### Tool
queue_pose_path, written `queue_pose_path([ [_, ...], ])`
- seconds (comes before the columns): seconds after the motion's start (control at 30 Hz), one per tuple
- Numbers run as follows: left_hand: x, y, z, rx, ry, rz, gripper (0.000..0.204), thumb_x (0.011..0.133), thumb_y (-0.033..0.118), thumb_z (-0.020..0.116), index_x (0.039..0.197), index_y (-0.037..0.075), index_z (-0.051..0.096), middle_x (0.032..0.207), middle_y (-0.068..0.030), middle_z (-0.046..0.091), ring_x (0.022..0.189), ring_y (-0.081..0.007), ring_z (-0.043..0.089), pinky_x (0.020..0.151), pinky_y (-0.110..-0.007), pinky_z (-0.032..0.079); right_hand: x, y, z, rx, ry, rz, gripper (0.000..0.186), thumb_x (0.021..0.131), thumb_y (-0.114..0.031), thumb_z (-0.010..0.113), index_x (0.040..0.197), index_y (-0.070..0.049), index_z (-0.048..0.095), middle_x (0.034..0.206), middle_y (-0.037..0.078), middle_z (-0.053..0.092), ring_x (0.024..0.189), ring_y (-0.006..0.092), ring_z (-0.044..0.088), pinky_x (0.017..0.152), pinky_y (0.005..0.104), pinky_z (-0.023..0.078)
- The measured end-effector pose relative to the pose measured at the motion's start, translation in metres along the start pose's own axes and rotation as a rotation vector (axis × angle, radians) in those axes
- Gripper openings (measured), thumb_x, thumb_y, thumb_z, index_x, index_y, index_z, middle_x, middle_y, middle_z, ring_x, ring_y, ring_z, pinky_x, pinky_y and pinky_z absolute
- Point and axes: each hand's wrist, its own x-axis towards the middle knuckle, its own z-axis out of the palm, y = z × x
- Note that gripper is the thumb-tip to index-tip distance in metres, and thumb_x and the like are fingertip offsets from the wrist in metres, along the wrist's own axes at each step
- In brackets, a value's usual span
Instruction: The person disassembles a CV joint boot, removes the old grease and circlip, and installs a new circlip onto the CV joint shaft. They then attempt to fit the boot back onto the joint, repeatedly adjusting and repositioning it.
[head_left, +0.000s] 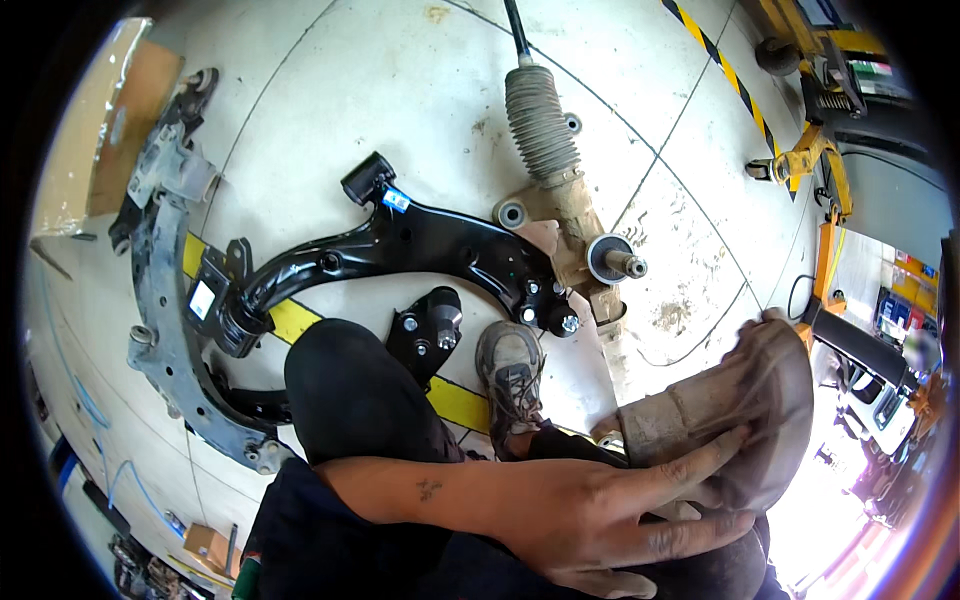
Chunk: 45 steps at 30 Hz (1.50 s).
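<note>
My left hand (600, 510) reaches across my lap to the right, back of the hand up. Its fingers are stretched and spread, and two rest against a large brownish-grey, motion-smeared shape (785, 410). I cannot tell whether that shape is my right hand in a glove or a separate object. A beige tube-like part (655, 420) adjoins it on the left. Past my feet lies a black control arm (430, 240) with a blue-and-white tag. Beside it is a dirty steering rack (575, 205) with a ribbed rubber boot (540, 120).
A black bracket with a ball joint (425, 325) sits between my knee and my shoe (510, 375). On the left a grey curved subframe (158, 270) lies near a cardboard box (125, 120). Yellow wheeled workshop equipment (800, 155) stands far right, by black-and-yellow floor tape (710, 45).
</note>
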Motion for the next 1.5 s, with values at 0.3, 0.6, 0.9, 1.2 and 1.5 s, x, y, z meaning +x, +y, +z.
queue_pose_path([
  [0.3, -0.001, -0.039, -0.007, 0.365, 0.072, -0.335, 0.111, 0.062, 0.048, 0.087, 0.148, 0.010, 0.029, 0.144, -0.0222, 0.040, 0.137, -0.0396, 0.037, 0.111, -0.053, 0.033, 0.002, 0.069, -0.077, 0.387, -0.504, 0.324, 0.057, 0.095, -0.038, 0.054, 0.139, -0.003, 0.042, 0.137, 0.019, 0.047, 0.123, 0.0334, 0.052, 0.102, 0.0437, 0.047],
  [0.6, -0.020, -0.061, -0.005, 0.252, 0.185, -0.268, 0.097, 0.063, 0.025, 0.092, 0.138, -0.001, 0.037, 0.137, -0.0226, 0.051, 0.133, -0.0373, 0.046, 0.112, -0.046, 0.037, -0.037, 0.114, -0.064, 0.693, -0.251, 1.213, 0.055, 0.098, -0.043, 0.049, 0.138, -0.005, 0.047, 0.135, 0.017, 0.053, 0.121, 0.0313, 0.055, 0.105, 0.0455, 0.045],
  [0.9, -0.020, -0.065, -0.003, 0.215, 0.137, -0.213, 0.100, 0.063, 0.027, 0.092, 0.138, -0.005, 0.033, 0.142, -0.0285, 0.043, 0.133, -0.0406, 0.046, 0.109, -0.048, 0.040, -0.047, 0.121, -0.064, 0.914, -0.201, 1.312, 0.053, 0.097, -0.044, 0.050, 0.135, -0.007, 0.052, 0.134, 0.015, 0.056, 0.119, 0.0295, 0.057, 0.105, 0.0468, 0.045],
  [1.2, -0.022, -0.065, -0.005, 0.259, 0.138, -0.173, 0.098, 0.064, 0.027, 0.092, 0.137, -0.004, 0.034, 0.140, -0.0295, 0.044, 0.131, -0.0409, 0.047, 0.109, -0.049, 0.041, -0.044, 0.119, -0.057, 0.884, -0.355, 1.287, 0.060, 0.093, -0.050, 0.051, 0.137, -0.008, 0.050, 0.135, 0.015, 0.055, 0.121, 0.0301, 0.055, 0.104, 0.0498, 0.045],
  [1.5, -0.011, -0.057, -0.033, 0.238, -0.042, -0.294, 0.056, 0.085, 0.026, 0.075, 0.128, 0.001, 0.050, 0.135, -0.0263, 0.050, 0.122, -0.0388, 0.055, 0.097, -0.044, 0.048, -0.022, 0.103, -0.059, 0.518, -0.597, 1.013, 0.078, 0.081, -0.059, 0.063, 0.140, -0.011, 0.047, 0.142, 0.013, 0.049, 0.132, 0.0290, 0.046, 0.112, 0.0517, 0.034],
])
